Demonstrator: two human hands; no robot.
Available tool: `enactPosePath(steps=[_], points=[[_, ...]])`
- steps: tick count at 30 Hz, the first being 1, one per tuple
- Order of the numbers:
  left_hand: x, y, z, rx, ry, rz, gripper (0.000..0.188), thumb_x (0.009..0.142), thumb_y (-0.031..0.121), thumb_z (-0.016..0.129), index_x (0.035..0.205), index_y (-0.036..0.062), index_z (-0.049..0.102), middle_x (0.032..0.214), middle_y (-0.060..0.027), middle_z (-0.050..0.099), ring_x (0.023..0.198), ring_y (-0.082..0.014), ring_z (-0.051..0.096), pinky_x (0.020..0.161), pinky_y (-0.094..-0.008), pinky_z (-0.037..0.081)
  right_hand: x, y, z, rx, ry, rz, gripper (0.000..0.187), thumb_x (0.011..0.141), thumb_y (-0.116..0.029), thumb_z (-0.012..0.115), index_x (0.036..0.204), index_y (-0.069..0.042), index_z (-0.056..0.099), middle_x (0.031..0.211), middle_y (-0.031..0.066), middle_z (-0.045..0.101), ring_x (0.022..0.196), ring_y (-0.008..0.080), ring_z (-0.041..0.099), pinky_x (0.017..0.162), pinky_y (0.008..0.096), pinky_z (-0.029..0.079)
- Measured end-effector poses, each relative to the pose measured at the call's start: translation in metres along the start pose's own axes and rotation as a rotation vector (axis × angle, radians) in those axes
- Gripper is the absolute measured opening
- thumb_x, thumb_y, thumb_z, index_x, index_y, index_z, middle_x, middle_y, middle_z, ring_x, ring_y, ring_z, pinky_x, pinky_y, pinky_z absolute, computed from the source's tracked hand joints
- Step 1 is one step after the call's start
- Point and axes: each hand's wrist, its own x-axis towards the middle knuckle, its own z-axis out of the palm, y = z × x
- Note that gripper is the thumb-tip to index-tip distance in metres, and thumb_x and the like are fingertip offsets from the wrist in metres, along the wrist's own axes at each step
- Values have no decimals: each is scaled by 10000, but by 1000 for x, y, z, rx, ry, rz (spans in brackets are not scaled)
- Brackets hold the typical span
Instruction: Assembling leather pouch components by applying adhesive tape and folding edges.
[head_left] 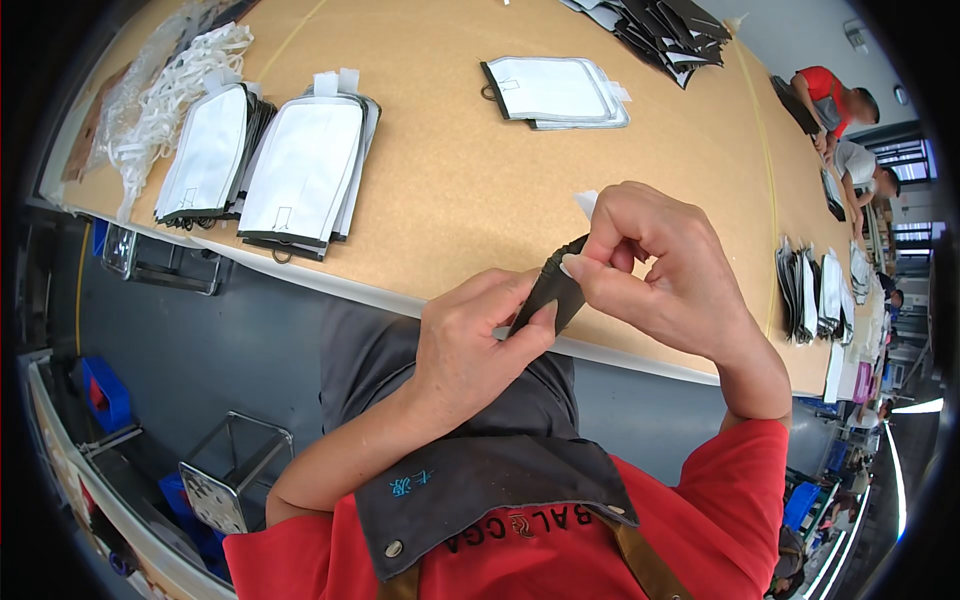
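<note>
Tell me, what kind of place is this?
Probably a sewing or bag-making workshop. A long tan worktable carries stacks of identical cut white and grey panels, other workers sit along its far end, and both hands hold a dark fabric piece.

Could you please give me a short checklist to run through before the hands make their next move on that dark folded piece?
1. Left hand grips the dark folded piece at its lower end: ok.
2. Right hand pinches its upper end: ok.
3. Small white tab seated in the piece: cannot tell, fingers hide it.
4. Piece held above the table edge: ok.
5. White panel stacks lie apart from the hands: ok.
</note>
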Motion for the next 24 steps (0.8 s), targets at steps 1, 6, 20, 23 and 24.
enactPosePath(steps=[1,6,20,23,24], points=[[0,-2,1,-15,24,17,320,787,30,719,1106,34,710,817,-98,676,675,-178,675,608,-283,540,0,0,0,2,-3,6,193,775,-33,717,693,-20,543,666,21,498,594,105,459,532,263,365],[1,2,-2,12,-11,-27,267,799,-5,720,1065,-5,708,903,-104,692,774,-163,697,681,-283,593,-2,3,1,-8,14,-22,195,775,-34,720,694,-19,543,666,24,497,591,110,458,533,264,363],[4,-26,-14,-322,15,-262,241,874,16,690,1111,-25,689,907,-72,680,815,-112,668,741,-257,569,-18,19,-8,255,211,157,197,817,-64,708,711,-45,543,668,-38,500,601,51,416,542,237,339],[6,-37,-26,-450,33,-341,233,914,-6,655,1141,-57,661,1045,-73,690,886,-101,653,824,-262,553,-27,39,-1,439,269,248,191,843,-58,703,731,-57,548,685,-67,493,614,22,392,561,205,308],[6,-41,-30,-485,47,-341,237,921,3,649,1151,-55,656,1059,-79,692,896,-106,655,846,-273,550,-30,44,2,493,283,270,185,850,-60,703,740,-58,554,690,-66,496,622,24,397,569,205,314]])
